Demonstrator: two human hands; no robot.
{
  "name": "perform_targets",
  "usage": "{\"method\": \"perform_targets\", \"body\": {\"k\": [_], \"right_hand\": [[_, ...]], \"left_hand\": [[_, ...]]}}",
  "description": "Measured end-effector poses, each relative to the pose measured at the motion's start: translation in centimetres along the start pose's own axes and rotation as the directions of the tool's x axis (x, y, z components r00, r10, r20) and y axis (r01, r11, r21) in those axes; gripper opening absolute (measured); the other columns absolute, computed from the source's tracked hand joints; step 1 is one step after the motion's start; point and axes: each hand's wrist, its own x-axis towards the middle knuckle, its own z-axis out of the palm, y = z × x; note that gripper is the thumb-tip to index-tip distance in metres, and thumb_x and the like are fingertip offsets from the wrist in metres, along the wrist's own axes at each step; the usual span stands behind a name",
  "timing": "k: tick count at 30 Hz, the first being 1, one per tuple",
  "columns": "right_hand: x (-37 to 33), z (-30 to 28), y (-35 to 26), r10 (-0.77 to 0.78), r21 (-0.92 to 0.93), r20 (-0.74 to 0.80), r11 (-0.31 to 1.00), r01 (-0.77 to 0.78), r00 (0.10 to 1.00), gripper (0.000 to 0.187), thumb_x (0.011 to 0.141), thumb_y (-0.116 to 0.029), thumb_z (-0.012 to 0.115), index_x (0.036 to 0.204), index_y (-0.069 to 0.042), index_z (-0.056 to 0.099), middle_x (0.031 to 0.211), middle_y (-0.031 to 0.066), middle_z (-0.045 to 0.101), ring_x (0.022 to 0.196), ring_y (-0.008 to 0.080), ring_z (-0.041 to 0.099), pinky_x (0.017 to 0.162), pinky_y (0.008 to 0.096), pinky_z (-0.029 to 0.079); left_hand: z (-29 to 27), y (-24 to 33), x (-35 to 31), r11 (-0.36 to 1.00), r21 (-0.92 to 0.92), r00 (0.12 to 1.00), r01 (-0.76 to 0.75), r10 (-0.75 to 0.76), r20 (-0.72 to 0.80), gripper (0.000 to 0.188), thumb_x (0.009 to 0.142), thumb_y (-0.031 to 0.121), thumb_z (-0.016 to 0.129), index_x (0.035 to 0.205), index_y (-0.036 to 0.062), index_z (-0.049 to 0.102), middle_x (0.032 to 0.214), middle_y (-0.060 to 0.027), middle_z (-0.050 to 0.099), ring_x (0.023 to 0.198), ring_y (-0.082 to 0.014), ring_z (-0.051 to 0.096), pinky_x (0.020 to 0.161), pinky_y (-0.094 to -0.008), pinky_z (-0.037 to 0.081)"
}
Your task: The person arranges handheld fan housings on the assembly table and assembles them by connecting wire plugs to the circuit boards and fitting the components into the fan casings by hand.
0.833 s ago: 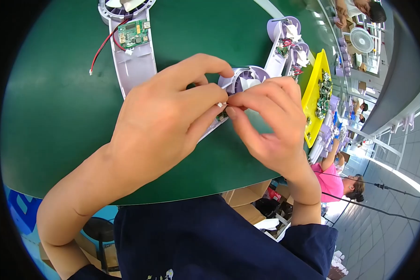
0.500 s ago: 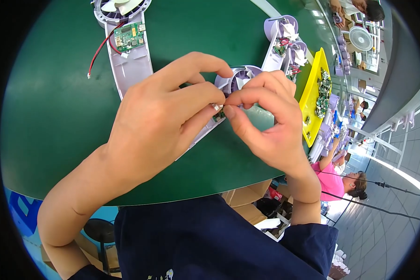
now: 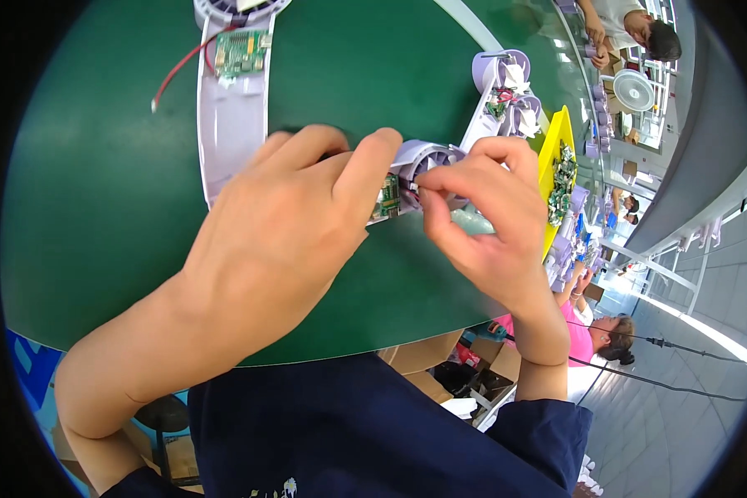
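Between my hands lies a small fan's lilac housing (image 3: 427, 155), its fan end away from me. A green circuit board (image 3: 388, 197) sits in its handle part, which is partly hidden by my fingers. My left hand (image 3: 278, 220) is closed around that handle, with the index finger along the board's side. My right hand (image 3: 498, 207) pinches a small wire end (image 3: 414, 187) between thumb and index finger, right beside the board. Farther left, another open lilac fan housing (image 3: 231, 137) carries a green circuit board (image 3: 239, 53) with a red wire (image 3: 177, 73) hanging off it.
Two more opened fan housings (image 3: 506, 87) lie at the far right of the green table (image 3: 108, 216). Beside them stands a yellow tray (image 3: 559, 137) with many small circuit boards. A clear plastic piece (image 3: 471, 220) lies under my right hand. Co-workers sit along the right.
My left hand has come down onto the handle, uncovering more of the circuit board. My right hand has moved slightly right and down, apart from the left fingertips, still pinching.
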Motion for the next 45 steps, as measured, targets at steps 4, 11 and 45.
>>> {"method": "perform_targets", "body": {"k": [4,11,45], "right_hand": [[1.0,-0.7,-0.4,-0.022,-0.054,0.060,0.998,0.025,0.998,0.029,0.069,-0.003,0.084,0.094,-0.013,0.075,0.083,-0.0030,0.069,0.090,0.0239,0.061,0.076,0.0362,0.043],[2.8,-0.7,-1.7,-0.188,-0.247,0.191,0.941,0.233,0.963,0.024,0.066,-0.008,0.082,0.087,-0.008,0.070,0.086,0.0012,0.064,0.092,0.0241,0.063,0.071,0.0360,0.049],[6.8,-2.0,-3.6,-0.355,-0.315,0.584,0.730,0.607,0.730,0.029,0.065,-0.003,0.072,0.093,-0.001,0.069,0.100,0.0077,0.070,0.099,0.0279,0.067,0.076,0.0373,0.058]], "left_hand": [[-0.7,-0.4,0.5,0.999,0.012,0.999,-0.034,0.034,0.022,0.071,0.074,0.000,0.085,0.138,0.0049,0.055,0.109,-0.0123,0.072,0.102,-0.0336,0.066,0.088,-0.0426,0.053],[-0.4,-1.0,0.5,0.999,-0.029,0.997,-0.024,0.026,0.068,0.071,0.074,0.000,0.084,0.138,0.0054,0.055,0.103,-0.0098,0.072,0.092,-0.0313,0.066,0.082,-0.0420,0.051],[0.0,-0.9,0.5,0.976,-0.219,1.000,-0.008,0.003,-0.021,0.090,0.075,-0.002,0.082,0.155,0.0115,0.043,0.110,-0.0125,0.075,0.101,-0.0375,0.069,0.081,-0.0478,0.056]]}}
